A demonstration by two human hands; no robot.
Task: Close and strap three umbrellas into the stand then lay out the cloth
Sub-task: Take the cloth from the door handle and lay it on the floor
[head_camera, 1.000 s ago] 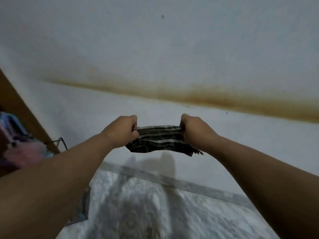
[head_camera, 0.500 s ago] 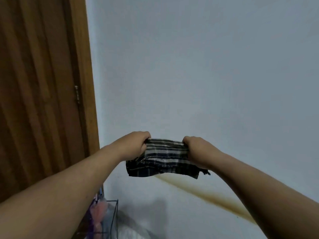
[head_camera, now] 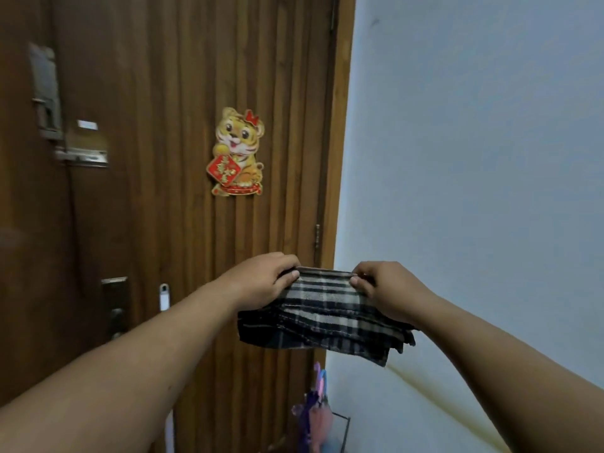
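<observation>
Left hand point(head_camera: 261, 279) and right hand point(head_camera: 385, 289) each pinch folded plaid cloth point(head_camera: 323, 318) top edge, held midair.

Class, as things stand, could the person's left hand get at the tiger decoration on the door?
Probably not right now: the left hand pinches the checked cloth together with the right hand. Nothing blocks the tiger decoration above.

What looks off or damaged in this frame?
A brownish stain streak runs slantwise across the pale wall, lower right, like water damage. The plaid cloth, pinched by the left hand and right hand, is bunched, not spread.
</observation>
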